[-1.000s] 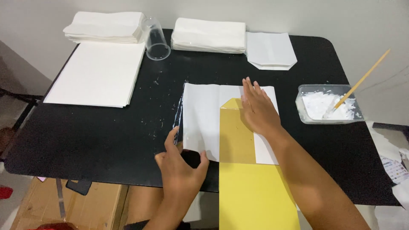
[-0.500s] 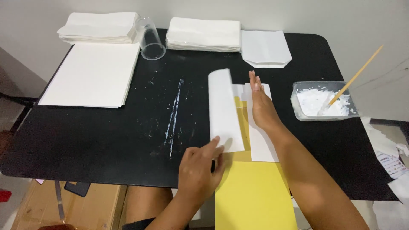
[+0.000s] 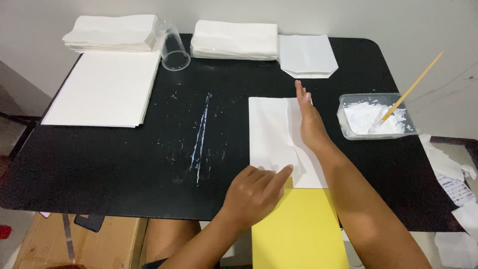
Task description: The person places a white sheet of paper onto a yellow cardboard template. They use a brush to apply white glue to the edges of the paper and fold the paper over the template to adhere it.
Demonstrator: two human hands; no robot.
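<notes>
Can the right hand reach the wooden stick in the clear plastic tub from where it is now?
Probably yes: the right hand lies beside the clear plastic tub, with only bare black table between it and the wooden stick.

A: Where are the hands?

B: The left hand [image 3: 256,192] lies flat at 6 o'clock, fingertips on the near edge of a folded white sheet [image 3: 271,134]. The right hand [image 3: 309,122] stands on edge along the fold.

A: Anything else?

B: A yellow card [image 3: 296,231] juts from under the sheet. A paste tub [image 3: 376,117] with a stick [image 3: 413,87] sits at 3 o'clock; a clear cup [image 3: 172,47] and paper stacks [image 3: 234,40] at 12.
</notes>
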